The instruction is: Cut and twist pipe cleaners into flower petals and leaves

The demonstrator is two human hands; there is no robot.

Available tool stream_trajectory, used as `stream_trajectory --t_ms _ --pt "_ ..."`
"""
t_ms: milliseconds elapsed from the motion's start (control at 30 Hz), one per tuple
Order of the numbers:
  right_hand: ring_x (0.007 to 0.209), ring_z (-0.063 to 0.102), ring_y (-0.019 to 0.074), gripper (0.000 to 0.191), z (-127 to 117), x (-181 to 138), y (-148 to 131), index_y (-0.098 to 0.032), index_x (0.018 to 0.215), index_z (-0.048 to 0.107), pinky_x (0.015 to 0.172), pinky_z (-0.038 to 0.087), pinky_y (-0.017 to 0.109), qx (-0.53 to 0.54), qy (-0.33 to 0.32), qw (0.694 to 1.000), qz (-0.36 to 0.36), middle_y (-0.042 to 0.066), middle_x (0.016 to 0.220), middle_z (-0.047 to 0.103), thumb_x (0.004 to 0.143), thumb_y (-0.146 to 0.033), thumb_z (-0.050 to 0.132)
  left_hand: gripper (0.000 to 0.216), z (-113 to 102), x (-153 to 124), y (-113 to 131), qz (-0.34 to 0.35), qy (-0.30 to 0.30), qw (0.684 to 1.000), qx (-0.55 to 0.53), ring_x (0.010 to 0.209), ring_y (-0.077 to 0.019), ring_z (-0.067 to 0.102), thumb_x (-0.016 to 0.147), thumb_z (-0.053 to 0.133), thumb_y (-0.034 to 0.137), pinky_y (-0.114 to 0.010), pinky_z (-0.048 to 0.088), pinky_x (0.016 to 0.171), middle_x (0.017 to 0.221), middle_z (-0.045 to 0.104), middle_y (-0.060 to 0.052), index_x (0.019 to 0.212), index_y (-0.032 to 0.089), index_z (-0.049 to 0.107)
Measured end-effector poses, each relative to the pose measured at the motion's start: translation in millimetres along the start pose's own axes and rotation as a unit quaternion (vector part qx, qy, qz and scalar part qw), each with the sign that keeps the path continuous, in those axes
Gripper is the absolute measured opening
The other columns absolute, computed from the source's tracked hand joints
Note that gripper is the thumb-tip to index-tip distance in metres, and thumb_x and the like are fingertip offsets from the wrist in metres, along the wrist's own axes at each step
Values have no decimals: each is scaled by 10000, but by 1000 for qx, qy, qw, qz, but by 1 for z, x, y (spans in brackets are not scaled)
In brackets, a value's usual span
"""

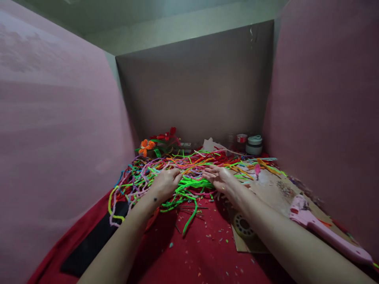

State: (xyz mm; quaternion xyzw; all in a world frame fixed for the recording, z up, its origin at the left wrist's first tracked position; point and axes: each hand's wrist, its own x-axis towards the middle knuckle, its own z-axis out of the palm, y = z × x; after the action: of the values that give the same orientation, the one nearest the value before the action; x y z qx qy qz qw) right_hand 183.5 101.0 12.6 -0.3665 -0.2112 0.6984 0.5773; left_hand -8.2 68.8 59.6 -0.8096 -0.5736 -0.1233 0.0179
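A loose heap of coloured pipe cleaners (192,169), green, orange, purple and red, lies spread across a red cloth (195,248). My left hand (166,182) rests on the left part of the heap with its fingers curled down into the strands. My right hand (217,175) lies on the heap just right of it, fingers stretched forward and slightly apart over bright green strands (189,185). The two hands nearly touch. Whether the left fingers hold any strand is hidden.
Finished pipe-cleaner flowers, orange (146,146) and red (166,136), stand at the back left. Small jars (254,144) sit at the back right. A pink glue gun (322,230) lies on cardboard (275,189) to the right. Pink walls close in on both sides.
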Motion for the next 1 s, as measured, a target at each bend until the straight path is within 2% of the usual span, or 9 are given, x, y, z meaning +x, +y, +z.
stream_trajectory --t_ms 133,267,333,400,567,667,800,900,1000 --pt "680 644 140 237 2 -22 3 -130 797 561 658 510 266 -5 -60 997 -39 47 761 640 664 52 490 322 5 0 13 28 -1 998 -57 604 -123 495 853 334 319 -224 331 587 641 559 -8 680 165 558" --pt "649 639 145 37 2 -36 13 -144 780 591 614 502 269 -13 -99 992 -72 39 735 665 757 -170 579 299 13 -2 29 79 -27 989 -119 585 -103 453 843 357 299 -207 315 572 617 511 21 638 166 530" --pt "640 640 153 120 2 -39 14 -144 740 600 608 497 275 -1 -112 989 -92 46 694 671 788 -247 561 288 17 -4 34 104 -49 980 -163 565 -101 416 835 373 303 -208 296 554 580 455 33 624 165 512" --pt "615 639 156 182 2 -41 10 -142 671 589 600 491 274 30 -100 989 -106 48 631 661 809 -247 534 285 21 -7 36 119 -73 969 -203 549 -98 374 827 390 316 -210 273 538 549 389 44 607 166 489" --pt "473 575 106 228 -3 -45 -9 -150 616 547 500 458 224 101 -10 992 -79 18 513 600 831 -159 472 300 32 -17 41 123 -125 952 -250 545 -93 318 822 406 340 -213 238 526 544 337 52 582 165 447" --pt "362 460 51 226 -12 -45 -19 -151 611 519 392 366 153 112 8 990 -84 -22 443 530 823 -107 453 288 38 -24 44 123 -158 942 -268 538 -84 292 823 410 324 -211 228 518 547 323 55 586 163 439" --pt "298 322 30 186 -23 -42 -29 -146 627 494 318 235 136 114 12 990 -87 -47 399 455 800 -85 463 243 35 -29 52 124 -192 920 -319 560 -80 326 817 424 303 -200 255 534 575 369 52 634 160 495" --pt "279 250 29 180 -25 -40 -36 -161 637 458 304 192 143 126 12 987 -97 -80 369 376 794 -75 462 228 32 -31 60 90 -222 890 -388 508 -68 318 803 449 322 -193 256 496 548 369 59 658 159 515" --pt "268 201 36 212 -26 -42 -45 -177 629 412 292 172 157 141 11 985 -101 -99 351 311 816 -82 439 218 35 -36 65 32 -280 838 -468 393 -54 239 790 473 355 -197 181 400 459 292 85 686 168 515"
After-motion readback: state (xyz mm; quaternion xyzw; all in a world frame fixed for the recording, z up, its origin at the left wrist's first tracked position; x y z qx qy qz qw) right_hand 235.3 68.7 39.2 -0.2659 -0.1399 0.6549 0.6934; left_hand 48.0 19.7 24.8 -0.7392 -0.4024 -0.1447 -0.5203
